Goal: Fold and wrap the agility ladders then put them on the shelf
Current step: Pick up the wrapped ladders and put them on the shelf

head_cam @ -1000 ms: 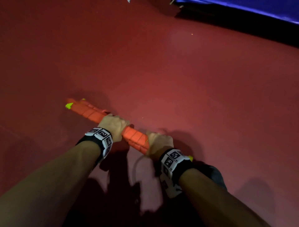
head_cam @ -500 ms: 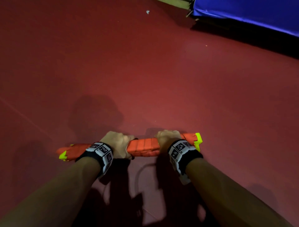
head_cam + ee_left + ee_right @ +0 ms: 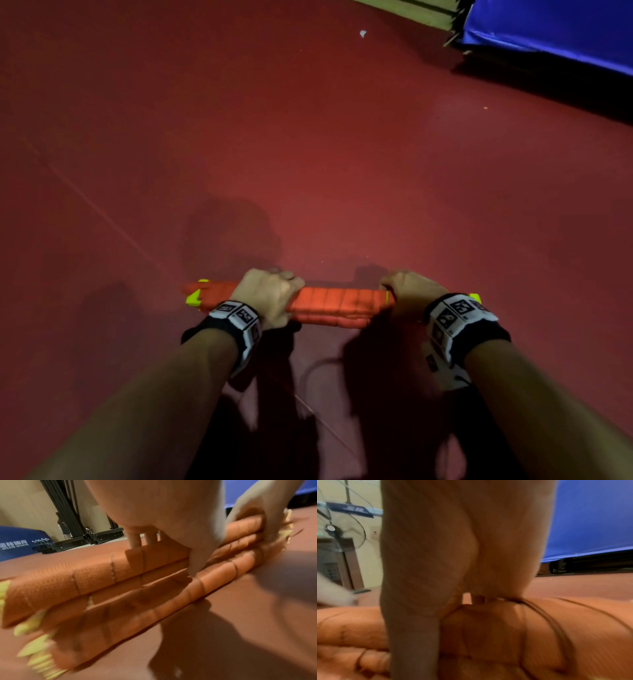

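- We see the left hand (image 3: 270, 296) wrapped around the folded agility ladder (image 3: 337, 303), fingers curled over it;
- the right hand (image 3: 407, 289) grips its right end likewise, above the red floor (image 3: 342, 154).

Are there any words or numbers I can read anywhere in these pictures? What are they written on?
"SPORTS": the end of a white line of print on the blue padded mat; the letters before it and the larger characters above are too blurred to read.
White print on the blue banner: too blurred to read.
Black-and-white square code markers on the wrist bands: patterns, not words.
Orange folded agility ladder bundle: no writing visible.
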### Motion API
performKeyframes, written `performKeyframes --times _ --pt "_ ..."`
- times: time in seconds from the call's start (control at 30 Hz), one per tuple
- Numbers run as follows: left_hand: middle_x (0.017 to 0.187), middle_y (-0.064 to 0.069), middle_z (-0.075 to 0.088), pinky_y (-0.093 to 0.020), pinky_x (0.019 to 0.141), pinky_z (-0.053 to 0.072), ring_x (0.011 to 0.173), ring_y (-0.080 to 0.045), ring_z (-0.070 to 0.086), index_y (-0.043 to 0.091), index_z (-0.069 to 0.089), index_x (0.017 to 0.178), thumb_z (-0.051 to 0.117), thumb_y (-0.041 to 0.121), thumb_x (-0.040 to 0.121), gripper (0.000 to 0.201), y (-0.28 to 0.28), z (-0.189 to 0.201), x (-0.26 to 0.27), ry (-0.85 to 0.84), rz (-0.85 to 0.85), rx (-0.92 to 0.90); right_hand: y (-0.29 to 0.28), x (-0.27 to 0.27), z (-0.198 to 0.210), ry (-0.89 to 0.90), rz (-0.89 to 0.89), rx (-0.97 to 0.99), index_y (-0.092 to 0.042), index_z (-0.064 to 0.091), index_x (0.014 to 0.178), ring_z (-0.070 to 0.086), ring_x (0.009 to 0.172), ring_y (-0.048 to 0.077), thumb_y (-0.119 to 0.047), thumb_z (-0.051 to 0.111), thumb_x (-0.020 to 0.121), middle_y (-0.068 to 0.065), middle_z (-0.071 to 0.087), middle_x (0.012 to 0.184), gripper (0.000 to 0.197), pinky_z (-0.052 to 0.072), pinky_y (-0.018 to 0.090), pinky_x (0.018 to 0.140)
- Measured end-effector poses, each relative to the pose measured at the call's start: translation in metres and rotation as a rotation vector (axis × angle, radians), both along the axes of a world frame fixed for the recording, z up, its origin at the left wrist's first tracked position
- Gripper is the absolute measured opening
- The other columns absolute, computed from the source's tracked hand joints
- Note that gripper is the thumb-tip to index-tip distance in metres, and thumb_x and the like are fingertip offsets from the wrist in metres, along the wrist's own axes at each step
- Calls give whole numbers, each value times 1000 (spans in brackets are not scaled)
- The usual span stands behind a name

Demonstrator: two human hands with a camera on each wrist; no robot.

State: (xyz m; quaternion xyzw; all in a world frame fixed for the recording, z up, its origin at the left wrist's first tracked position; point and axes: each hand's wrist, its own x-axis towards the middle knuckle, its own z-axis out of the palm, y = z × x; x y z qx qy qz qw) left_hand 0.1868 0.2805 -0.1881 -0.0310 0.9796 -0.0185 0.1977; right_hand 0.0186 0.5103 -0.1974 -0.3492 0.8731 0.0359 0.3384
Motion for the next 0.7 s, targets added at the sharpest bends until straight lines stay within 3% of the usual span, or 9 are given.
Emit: performKeyframes --times 0.13,0.2,0.3,0.4,0.57,0.7 --pt "129 6 59 -38 91 53 128 -22 55 29 52 130 69 51 85 53 7 -14 -7 -39 40 47 10 11 -11 52 6 66 -20 50 129 61 120 29 -32 73 82 5 64 128 54 48 38 92" --pt "135 6 57 -38 99 48 134 -22 51 29 50 132 73 55 83 60 2 -18 -8 -76 87 98 13 18 -16 128 40 27 -19 43 129 64 116 28 -44 73 82 3 66 123 61 50 41 91" --pt "137 7 56 -38 101 46 133 -21 51 30 49 134 79 59 76 72 -1 -19 -10 -107 115 111 12 22 -15 140 49 -38 -25 48 126 62 118 25 -62 75 73 -1 64 125 70 49 40 93" --pt "133 6 62 -37 94 49 126 -22 59 30 53 130 78 60 77 66 1 -15 -13 -102 110 83 6 21 -8 37 35 -37 -31 53 124 58 124 25 -62 81 68 -1 64 130 69 46 38 96" --pt "125 0 70 -36 87 49 115 -28 66 30 56 127 78 61 77 63 -6 -1 -18 -183 84 12 -7 20 -2 -66 -22 -88 -30 62 115 60 118 25 -63 78 70 -3 69 118 58 45 35 94" --pt "129 3 67 -37 91 49 119 -25 64 32 52 132 79 56 79 65 -12 2 -17 -212 120 19 -13 26 -6 -54 -11 -83 -31 55 130 56 126 27 -65 75 74 1 63 133 68 41 34 97"
